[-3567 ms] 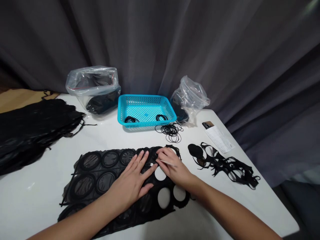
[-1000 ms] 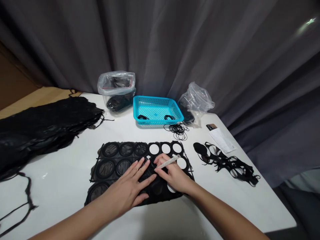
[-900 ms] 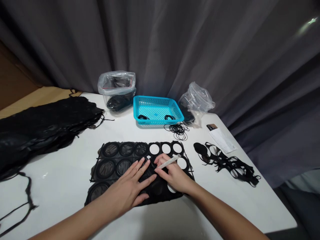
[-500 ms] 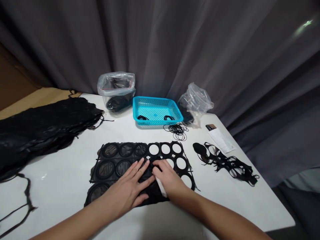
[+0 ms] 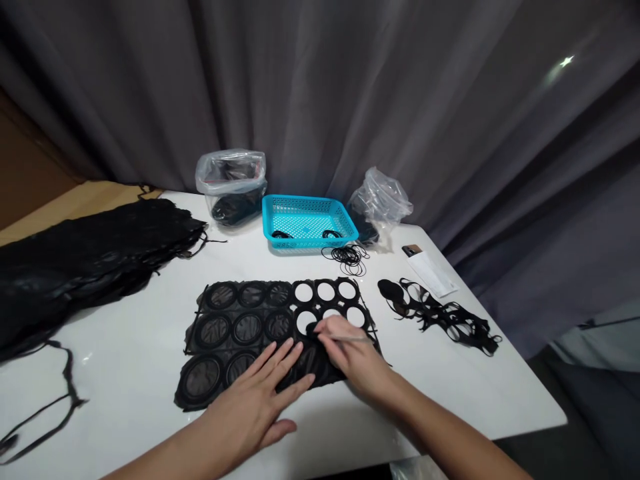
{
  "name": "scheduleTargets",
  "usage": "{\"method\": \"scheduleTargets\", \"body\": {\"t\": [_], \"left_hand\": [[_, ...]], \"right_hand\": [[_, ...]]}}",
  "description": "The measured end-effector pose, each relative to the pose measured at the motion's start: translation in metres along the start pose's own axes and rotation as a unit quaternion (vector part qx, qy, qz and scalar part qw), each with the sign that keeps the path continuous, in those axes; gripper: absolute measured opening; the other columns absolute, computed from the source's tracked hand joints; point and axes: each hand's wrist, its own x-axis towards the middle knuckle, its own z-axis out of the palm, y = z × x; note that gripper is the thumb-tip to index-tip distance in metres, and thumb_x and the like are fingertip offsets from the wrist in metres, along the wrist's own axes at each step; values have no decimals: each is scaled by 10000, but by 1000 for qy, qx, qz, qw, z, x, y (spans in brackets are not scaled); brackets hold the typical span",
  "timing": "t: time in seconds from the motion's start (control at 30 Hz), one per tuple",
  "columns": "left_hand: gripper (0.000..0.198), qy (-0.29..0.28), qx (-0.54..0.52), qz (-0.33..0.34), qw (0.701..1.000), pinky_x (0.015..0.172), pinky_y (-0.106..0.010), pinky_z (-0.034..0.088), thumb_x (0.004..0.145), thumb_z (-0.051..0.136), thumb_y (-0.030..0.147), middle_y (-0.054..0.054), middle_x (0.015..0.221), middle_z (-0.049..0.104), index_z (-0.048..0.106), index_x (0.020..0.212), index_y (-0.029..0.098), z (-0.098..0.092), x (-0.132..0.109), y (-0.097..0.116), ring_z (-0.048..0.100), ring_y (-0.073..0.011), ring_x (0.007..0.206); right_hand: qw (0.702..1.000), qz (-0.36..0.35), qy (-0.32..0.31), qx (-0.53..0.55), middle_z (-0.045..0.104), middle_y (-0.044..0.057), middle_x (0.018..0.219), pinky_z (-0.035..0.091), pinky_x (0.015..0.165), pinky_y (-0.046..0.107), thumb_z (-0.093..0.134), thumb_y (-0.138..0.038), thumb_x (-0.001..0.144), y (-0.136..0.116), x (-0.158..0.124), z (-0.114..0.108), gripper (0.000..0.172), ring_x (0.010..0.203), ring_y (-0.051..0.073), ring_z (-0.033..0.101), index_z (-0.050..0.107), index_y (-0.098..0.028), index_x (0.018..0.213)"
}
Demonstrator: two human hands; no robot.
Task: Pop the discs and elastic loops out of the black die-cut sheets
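Note:
A black rubbery sheet (image 5: 235, 310) with rows of moulded rings lies flat on the white table. Thin film fills its left rings, while several upper-right rings are open holes showing white. My left hand (image 5: 273, 393) rests palm down on the sheet's lower middle, fingers spread. To its right, my right hand (image 5: 353, 353) is closed, with a dark bit of film (image 5: 313, 331) at its fingertips beside an open ring. A thin greyish stick-like thing (image 5: 347, 339) runs across that hand; its kind is unclear. My hands cover part of the bottom row.
Behind the sheet stand a blue basket (image 5: 310, 242) with black rings, loose black rings (image 5: 350, 257), and clear bags (image 5: 231, 183) on either side. A black sheet stack (image 5: 100, 247) lies left. Black scraps (image 5: 440, 317), a paper slip (image 5: 433, 273) and a phone-like object (image 5: 412, 251) lie right.
My right hand has lifted and shifted slightly right, pulling dark film away from a second-row ring, which now shows white. My left hand has slid slightly toward me.

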Motion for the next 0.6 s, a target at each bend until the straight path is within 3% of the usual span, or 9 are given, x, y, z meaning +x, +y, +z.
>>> {"method": "scheduleTargets", "body": {"t": [0.13, 0.23, 0.6], "left_hand": [[755, 16, -5, -9, 1000, 1168, -531, 302, 890, 701, 452, -97, 1655, 108, 341, 1547, 358, 3, -6, 6, 256, -363, 1477], [709, 25, -8, -10, 1000, 1174, -518, 294, 894, 697, 457, -79, 1660, 91, 383, 1524, 373, 0, -5, 6, 273, -359, 1473], [747, 17, 13, -6, 1000, 1159, -528, 310, 909, 678, 454, -98, 1662, 50, 309, 1555, 386, -1, -6, 7, 272, -372, 1472]], "right_hand": [[995, 21, -87, 42, 579, 51, 1072, 455, 867, 304, 469, -184, 994, -11, -18, 15, 97, 975, 178, 566, 554, -209, 1035], [992, 38, -92, 71, 551, 50, 1132, 459, 877, 301, 507, -186, 974, -12, -20, 14, 77, 1003, 178, 561, 559, -211, 1026], [991, 48, -89, 82, 513, 51, 1128, 479, 833, 298, 531, -174, 948, -13, -21, 18, 75, 990, 184, 561, 555, -214, 1008]]}}
